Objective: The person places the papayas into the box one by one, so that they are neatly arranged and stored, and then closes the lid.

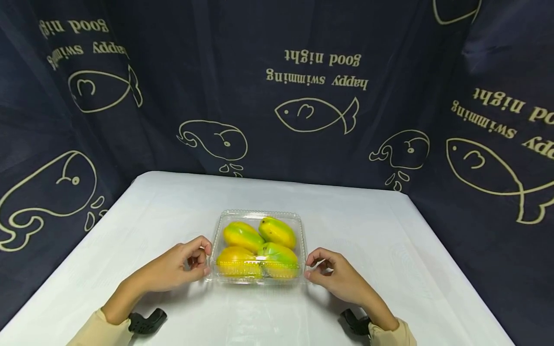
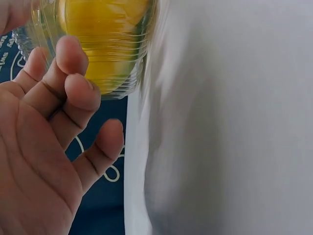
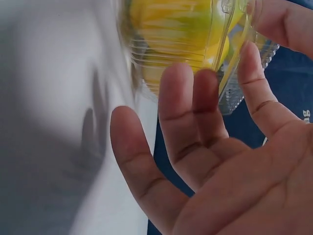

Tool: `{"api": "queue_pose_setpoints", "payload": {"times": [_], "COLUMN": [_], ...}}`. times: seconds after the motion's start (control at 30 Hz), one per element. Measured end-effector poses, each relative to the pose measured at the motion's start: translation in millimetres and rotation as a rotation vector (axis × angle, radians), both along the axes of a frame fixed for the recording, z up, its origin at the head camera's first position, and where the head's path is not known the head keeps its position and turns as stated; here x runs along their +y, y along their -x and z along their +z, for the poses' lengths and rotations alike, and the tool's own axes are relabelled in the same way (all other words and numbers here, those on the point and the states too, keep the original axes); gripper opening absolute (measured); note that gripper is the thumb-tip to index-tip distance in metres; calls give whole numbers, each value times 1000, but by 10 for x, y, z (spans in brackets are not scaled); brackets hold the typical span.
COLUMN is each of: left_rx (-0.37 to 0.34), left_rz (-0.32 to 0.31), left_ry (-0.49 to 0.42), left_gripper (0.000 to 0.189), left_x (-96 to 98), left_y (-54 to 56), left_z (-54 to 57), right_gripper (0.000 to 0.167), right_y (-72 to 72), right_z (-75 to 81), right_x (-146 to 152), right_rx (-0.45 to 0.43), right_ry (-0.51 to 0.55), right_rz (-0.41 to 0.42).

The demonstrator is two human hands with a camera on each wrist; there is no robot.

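A clear plastic clamshell box (image 1: 259,213) with its lid down stands on the white table, ridged along its sides. Inside it lie several yellow-green mangoes (image 1: 277,231). At the box's front left corner my left hand (image 1: 183,264) pinches the rim with thumb and index finger. My right hand (image 1: 335,276) does the same at the front right corner. In the left wrist view, the other fingers (image 2: 80,93) are loosely bent beside the ridged wall. Seen from the right wrist, the thumb (image 3: 283,24) and index finger meet at the rim, the remaining fingers spread below.
The white table (image 1: 368,230) reaches out around the box on all sides. Behind and beside it hangs a dark blue curtain (image 1: 242,57) printed with fish, whales and lettering. Black wrist mounts (image 1: 148,322) sit at both cuffs, close over the table.
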State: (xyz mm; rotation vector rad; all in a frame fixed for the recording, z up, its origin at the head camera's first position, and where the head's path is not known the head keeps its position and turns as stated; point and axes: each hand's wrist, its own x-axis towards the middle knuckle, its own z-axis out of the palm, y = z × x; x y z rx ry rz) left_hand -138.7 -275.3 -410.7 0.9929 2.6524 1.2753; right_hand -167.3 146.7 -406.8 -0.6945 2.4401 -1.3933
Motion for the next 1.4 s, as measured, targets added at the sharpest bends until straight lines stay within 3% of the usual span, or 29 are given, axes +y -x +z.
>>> {"api": "queue_pose_setpoints", "payload": {"times": [0.17,0.3,0.57,0.77,1.03,1.4], "left_rx": [-150,-283,-415,-452,-452,-493], "left_rz": [-36,-72,-124,-117,-98,-101], "left_ry": [-57,-123,-230,-257,-214,-252], "left_gripper": [27,30,31,33,34,36], "left_x": [-5,0,19,41,55,61], "left_y": [8,12,8,-14,-1,32], "left_z": [-3,-7,1,14,12,-11], "right_gripper": [22,23,28,30,31,29], "right_y": [5,9,28,43,61,90], "right_z": [-1,0,-25,-35,-53,-59], "right_x": [-12,-8,-18,-47,-25,-19], "right_rx": [-11,-72,-215,-254,-273,-287], "right_ry": [48,85,128,159,179,167], "right_rz": [75,110,119,96,108,106]}}
